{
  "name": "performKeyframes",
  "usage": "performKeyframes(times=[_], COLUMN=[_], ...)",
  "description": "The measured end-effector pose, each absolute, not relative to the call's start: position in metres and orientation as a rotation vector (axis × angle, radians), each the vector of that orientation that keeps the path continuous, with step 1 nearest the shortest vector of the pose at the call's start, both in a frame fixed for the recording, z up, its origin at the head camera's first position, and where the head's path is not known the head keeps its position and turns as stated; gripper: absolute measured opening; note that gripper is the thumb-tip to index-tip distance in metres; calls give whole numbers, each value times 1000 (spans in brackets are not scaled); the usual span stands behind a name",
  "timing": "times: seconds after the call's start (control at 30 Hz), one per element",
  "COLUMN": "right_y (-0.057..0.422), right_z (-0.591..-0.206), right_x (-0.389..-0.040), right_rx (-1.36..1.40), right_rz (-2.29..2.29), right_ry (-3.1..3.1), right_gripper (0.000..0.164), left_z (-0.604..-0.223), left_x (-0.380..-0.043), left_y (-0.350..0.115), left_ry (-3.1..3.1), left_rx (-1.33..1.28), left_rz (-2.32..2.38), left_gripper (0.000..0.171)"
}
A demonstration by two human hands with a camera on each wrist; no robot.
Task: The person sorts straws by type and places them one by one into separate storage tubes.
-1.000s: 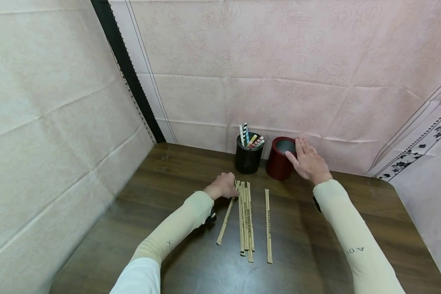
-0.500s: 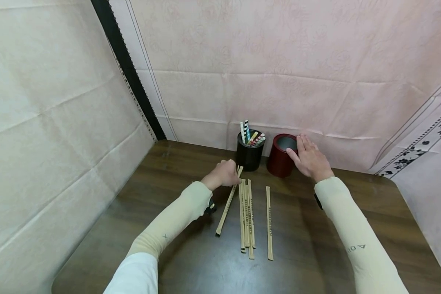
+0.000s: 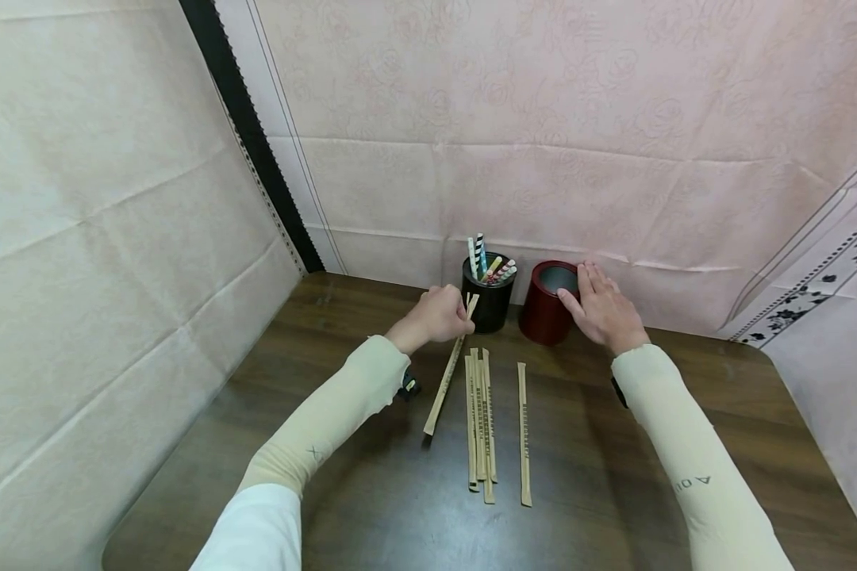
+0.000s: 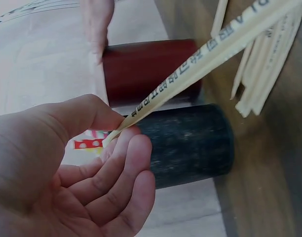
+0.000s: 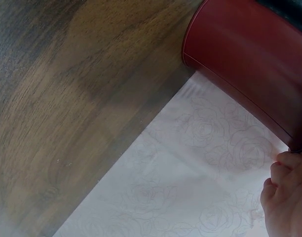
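My left hand (image 3: 443,314) pinches one end of a straw in a printed paper wrapper (image 3: 445,388) between thumb and fingertips. This straw slants, its lower end just off the table. Close behind that hand stands a black pen cup (image 3: 489,305) with several striped and coloured straws (image 3: 496,270) in it. At its right is a dark red cup (image 3: 545,309); no contents show. My right hand (image 3: 603,312) rests against the red cup's right rim, fingers straight, thumb at its near side. The right wrist view has the red cup (image 5: 249,59) at the upper right.
Several wrapped straws (image 3: 479,420) lie side by side on the brown wooden table (image 3: 593,500). One more wrapped straw (image 3: 524,436) lies apart to their right. A pale patterned cloth (image 3: 586,198) hangs behind both cups.
My left hand has lifted the wrapped straw off the table and carried it toward the black pen cup. My right hand stays at the red cup.
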State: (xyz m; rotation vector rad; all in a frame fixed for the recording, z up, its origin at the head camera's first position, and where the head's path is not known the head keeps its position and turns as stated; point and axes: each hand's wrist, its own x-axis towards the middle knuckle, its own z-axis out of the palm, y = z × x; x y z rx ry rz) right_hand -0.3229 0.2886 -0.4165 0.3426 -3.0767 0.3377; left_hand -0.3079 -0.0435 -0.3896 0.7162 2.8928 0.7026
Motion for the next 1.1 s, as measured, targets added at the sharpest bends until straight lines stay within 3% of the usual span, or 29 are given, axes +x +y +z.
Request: performKeyframes(times=[0.17, 0.73, 1.1], right_y=[288, 287, 287], right_z=[-416, -417, -417], right_x=[-322, -323, -322], right_rx=[341, 320, 320], right_rz=[337, 340, 321], right_ry=[-3079, -3090, -3090], right_gripper=[94, 96, 95], left_z=[-372, -317, -283], left_x=[-306, -304, -298], left_y=[-41, -22, -7], left_ry=[2951, 3099, 3108], left_rx=[755, 843, 894], left_rz=[719, 821, 997], left_gripper=[57, 17, 18])
